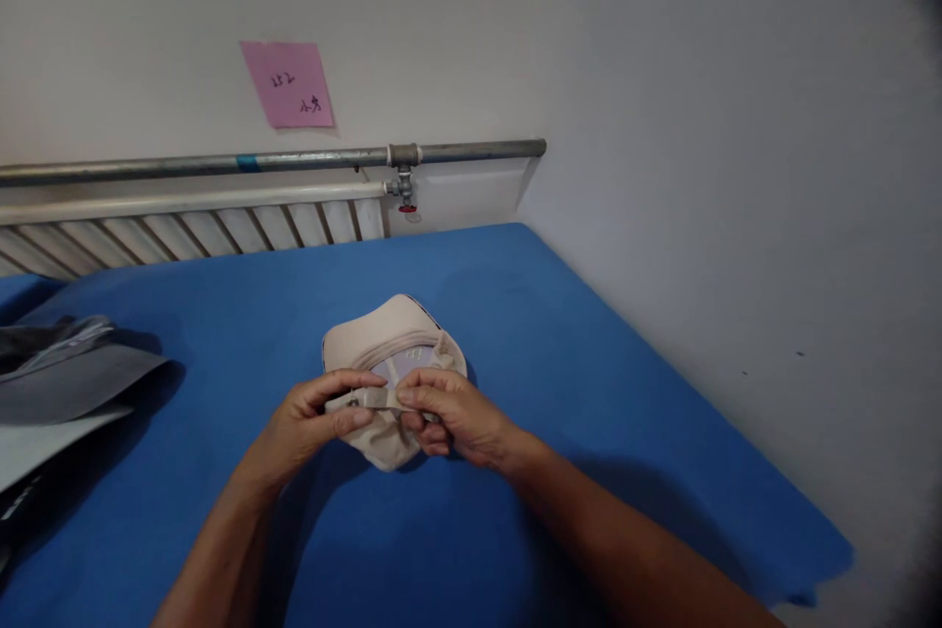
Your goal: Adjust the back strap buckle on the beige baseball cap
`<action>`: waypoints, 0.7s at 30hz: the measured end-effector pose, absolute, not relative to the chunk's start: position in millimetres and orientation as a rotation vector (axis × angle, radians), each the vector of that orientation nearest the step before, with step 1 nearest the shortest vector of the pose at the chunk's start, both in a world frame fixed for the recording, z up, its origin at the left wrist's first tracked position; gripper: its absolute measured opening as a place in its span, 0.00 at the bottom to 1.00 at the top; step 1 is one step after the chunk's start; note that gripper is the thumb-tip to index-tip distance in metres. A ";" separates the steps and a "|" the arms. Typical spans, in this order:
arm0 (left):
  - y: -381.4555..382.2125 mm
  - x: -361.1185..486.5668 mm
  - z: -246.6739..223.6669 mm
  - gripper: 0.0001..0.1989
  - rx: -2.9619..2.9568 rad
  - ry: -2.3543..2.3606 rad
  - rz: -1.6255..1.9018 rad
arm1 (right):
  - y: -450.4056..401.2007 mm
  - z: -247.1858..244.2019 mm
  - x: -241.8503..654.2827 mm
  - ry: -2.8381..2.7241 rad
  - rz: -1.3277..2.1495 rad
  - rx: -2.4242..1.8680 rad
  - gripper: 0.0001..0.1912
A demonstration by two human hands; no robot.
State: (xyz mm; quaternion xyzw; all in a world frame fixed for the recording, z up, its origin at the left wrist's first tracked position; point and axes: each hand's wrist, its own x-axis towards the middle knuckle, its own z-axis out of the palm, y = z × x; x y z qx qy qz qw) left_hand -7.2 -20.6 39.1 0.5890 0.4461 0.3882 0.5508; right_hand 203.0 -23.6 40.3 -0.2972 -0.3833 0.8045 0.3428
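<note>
A light beige cap (383, 331) lies on the blue surface, its brim pointing away from me and its inside facing up. Near the cap's rear edge runs a pale strap (374, 397) with a small metal buckle at its left. My left hand (313, 417) grips the strap's left part between thumb and fingers. The thumb and index finger of my right hand (452, 412) pinch the strap's right part, with the other fingers curled beneath. Part of the strap and the cap's back are hidden by my fingers.
Grey and pale folded items (74, 383) lie at the left on the blue-covered table (589, 363). Behind it are a white radiator (191, 234), a metal pipe (316, 160) with a valve, and a pink note (288, 86). A wall (736, 167) borders the right side.
</note>
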 end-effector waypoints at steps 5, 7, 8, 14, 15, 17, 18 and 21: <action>-24.3 -13.1 40.5 0.16 1.363 0.979 0.858 | -24.3 37.1 202.2 -1.014 2.116 -0.769 0.06; -24.5 -14.4 39.5 0.16 1.349 0.943 0.852 | -24.5 37.0 202.1 -1.026 2.096 -0.780 0.06; -24.4 -14.5 38.9 0.15 1.339 0.932 0.852 | -24.7 37.0 202.1 -1.035 2.084 -0.780 0.06; -22.3 -11.6 35.2 0.12 1.241 0.935 0.891 | -24.7 35.2 203.1 -1.098 2.033 -0.748 0.06; -21.8 -11.3 34.5 0.12 1.229 0.930 0.898 | -24.6 34.8 203.5 -1.107 2.035 -0.747 0.06; -20.6 -11.3 33.0 0.11 1.217 0.915 0.921 | -24.5 34.2 204.1 -1.120 2.048 -0.744 0.06; -20.0 -11.4 32.2 0.11 1.214 0.905 0.932 | -24.3 33.9 204.3 -1.122 2.055 -0.740 0.06; -18.5 -11.2 30.0 0.11 1.195 0.869 0.941 | -23.8 33.3 204.1 -1.120 2.058 -0.726 0.06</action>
